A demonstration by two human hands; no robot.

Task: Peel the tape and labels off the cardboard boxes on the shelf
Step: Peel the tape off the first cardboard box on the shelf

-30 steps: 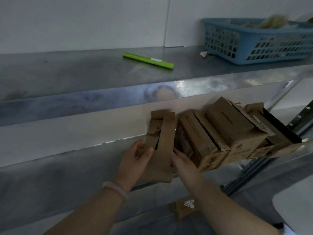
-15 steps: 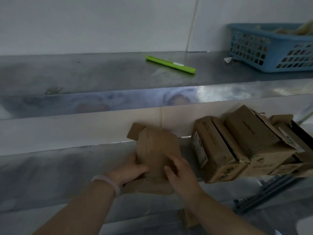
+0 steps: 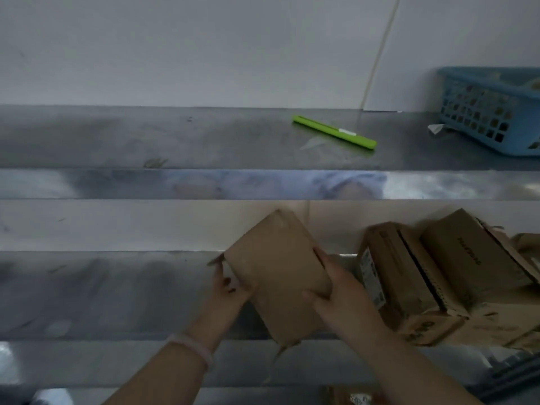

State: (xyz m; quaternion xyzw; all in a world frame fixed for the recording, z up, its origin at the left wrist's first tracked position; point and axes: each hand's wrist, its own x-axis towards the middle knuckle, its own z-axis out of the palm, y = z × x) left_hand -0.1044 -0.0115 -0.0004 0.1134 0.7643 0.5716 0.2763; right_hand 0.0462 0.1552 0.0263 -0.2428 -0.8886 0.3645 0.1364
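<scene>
A blue plastic lattice basket (image 3: 493,112) at the right end of the upper steel shelf (image 3: 146,138) holds pale scraps too blurred to identify; a slim green plastic cutter (image 3: 334,135) lies apart to its left. Below, both hands grip a plain brown cardboard box (image 3: 277,273), tilted over the lower steel shelf (image 3: 102,287) with its near corner past the front lip. The left hand (image 3: 226,287) curls round its left edge, and the right hand (image 3: 342,296) clamps the right edge, thumb on the face. A row of opened brown cardboard boxes (image 3: 432,282) crowds the right, overhanging the lip; bare steel stretches left. Half a second earlier the box showed a raised flap; now its flat side faces up
</scene>
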